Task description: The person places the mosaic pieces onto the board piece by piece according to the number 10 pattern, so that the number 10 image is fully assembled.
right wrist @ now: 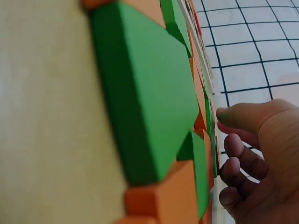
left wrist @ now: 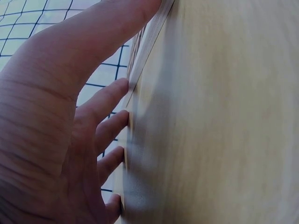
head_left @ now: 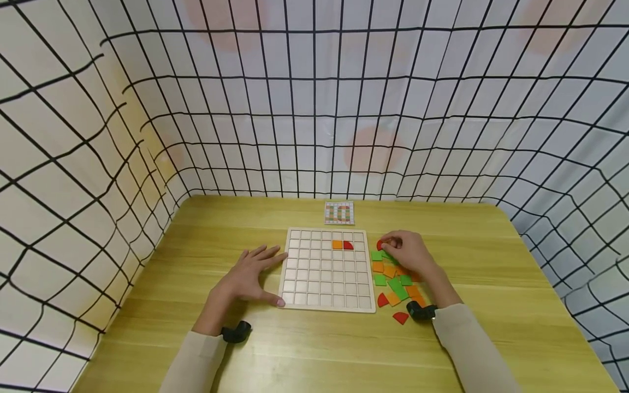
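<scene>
From where I stand, the person's left hand (head_left: pixel 249 278) is spread beside the pale gridded board (head_left: pixel 315 273), its grip holding nothing: the thumb touches the near left corner and the index fingertip the left edge, while the other fingers fan out over the worktop (head_left: pixel 314 349). The right hand (head_left: pixel 410 253) is off the board's right side, near its far corner, its grip pinching a red piece (head_left: pixel 379 245) between thumb and fingertips, the remaining fingers curled in. Below that hand lie the loose pieces (head_left: pixel 398 289), green, orange and red, scattered alongside the board's right edge, some overlapping; one red quarter-round (head_left: pixel 401 317) sits apart at the near end. From the right wrist, a thick green block (right wrist: pixel 149 88) fills much of the view, with orange ones close against it. On the board, an orange square (head_left: pixel 337 244) and a red quarter-circle (head_left: pixel 348 245) occupy neighbouring cells in the second row from the far side, toward the right. Just beyond the far edge lies a small printed card (head_left: pixel 339 213) with a coloured grid pattern. A white cloth wall (head_left: pixel 300 98) with black grid lines encloses the worktop behind and at both sides.
</scene>
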A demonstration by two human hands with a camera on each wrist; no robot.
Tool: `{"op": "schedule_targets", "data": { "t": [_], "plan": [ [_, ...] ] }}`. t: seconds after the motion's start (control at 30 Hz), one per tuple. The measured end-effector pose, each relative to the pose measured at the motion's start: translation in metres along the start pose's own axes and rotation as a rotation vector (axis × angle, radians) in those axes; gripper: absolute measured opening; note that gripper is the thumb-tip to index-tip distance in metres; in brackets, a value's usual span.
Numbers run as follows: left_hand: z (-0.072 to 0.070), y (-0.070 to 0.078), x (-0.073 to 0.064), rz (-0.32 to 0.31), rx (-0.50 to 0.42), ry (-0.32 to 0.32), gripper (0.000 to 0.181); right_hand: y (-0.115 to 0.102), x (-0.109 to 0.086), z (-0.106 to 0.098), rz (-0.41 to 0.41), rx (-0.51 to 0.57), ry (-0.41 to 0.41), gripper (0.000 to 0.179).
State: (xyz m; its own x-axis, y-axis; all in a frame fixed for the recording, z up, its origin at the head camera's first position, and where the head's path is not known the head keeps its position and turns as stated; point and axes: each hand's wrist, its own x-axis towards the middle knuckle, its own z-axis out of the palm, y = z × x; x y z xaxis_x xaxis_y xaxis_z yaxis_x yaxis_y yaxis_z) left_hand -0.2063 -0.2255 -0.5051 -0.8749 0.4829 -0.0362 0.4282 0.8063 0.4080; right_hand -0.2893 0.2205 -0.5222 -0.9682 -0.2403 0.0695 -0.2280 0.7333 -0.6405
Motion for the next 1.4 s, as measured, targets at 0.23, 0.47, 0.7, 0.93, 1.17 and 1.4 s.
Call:
{"op": "schedule_targets", "data": {
  "t": [0.23, 0.47, 0.7, 0.93, 1.17, 1.4],
  "plan": [
    [0.001, -0.003, 0.0, 0.0, 0.01, -0.002, 0.116, -0.008, 0.006, 0.004, 0.008, 0.001, -0.009, 0.022],
    [0.002, -0.003, 0.001, 0.0, 0.006, -0.004, 0.116, -0.016, 0.012, 0.007, -0.001, -0.022, -0.023, 0.03],
    [0.001, -0.002, 0.001, -0.001, 0.001, -0.004, 0.116, -0.01, 0.013, 0.007, 0.014, -0.032, -0.055, 0.034],
    [0.001, -0.002, 0.001, -0.005, 0.002, 0.001, 0.116, -0.006, 0.012, 0.005, 0.02, -0.006, -0.061, 0.035],
    [0.002, -0.002, 0.002, -0.005, 0.0, -0.002, 0.116, -0.004, 0.012, 0.004, 0.035, -0.017, -0.05, 0.035],
    [0.003, -0.003, 0.001, 0.0, 0.009, 0.007, 0.118, -0.007, 0.012, 0.003, 0.026, -0.019, -0.039, 0.037]
  ]
}}
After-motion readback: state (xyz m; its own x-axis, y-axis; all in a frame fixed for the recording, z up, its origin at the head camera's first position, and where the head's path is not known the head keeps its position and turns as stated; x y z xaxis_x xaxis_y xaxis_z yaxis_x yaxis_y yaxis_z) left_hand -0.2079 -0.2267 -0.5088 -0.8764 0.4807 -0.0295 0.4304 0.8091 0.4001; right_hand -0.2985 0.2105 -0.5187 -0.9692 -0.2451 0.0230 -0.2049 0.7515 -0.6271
